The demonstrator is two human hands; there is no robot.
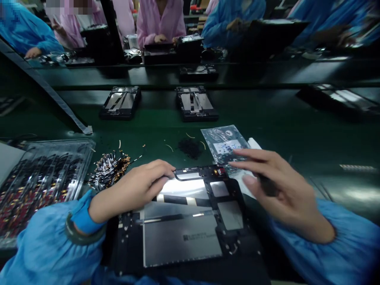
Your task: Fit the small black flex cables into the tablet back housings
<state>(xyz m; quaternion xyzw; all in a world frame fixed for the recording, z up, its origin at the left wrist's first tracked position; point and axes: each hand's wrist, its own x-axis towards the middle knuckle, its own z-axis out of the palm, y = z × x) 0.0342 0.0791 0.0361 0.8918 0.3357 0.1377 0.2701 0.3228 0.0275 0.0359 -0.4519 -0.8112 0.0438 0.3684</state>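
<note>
On the far edge of the opened device [181,235], the left hand [144,183] is laid, fingers bent, grip unclear; alongside, the right hand [286,196] is raised, fingers part-extended, a dark object [267,186] tucked inside.

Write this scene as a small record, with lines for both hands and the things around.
Left hand: fingers at the far edge of a flat black device with silver panels
Right hand: near that device's far right corner, small dark object in palm, blurred
Left side: clear plastic tray; loose pile of thin dark, gold-tipped strips
Beyond: heap of tiny black pieces; flat transparent plastic bag
Surface: green table
</note>
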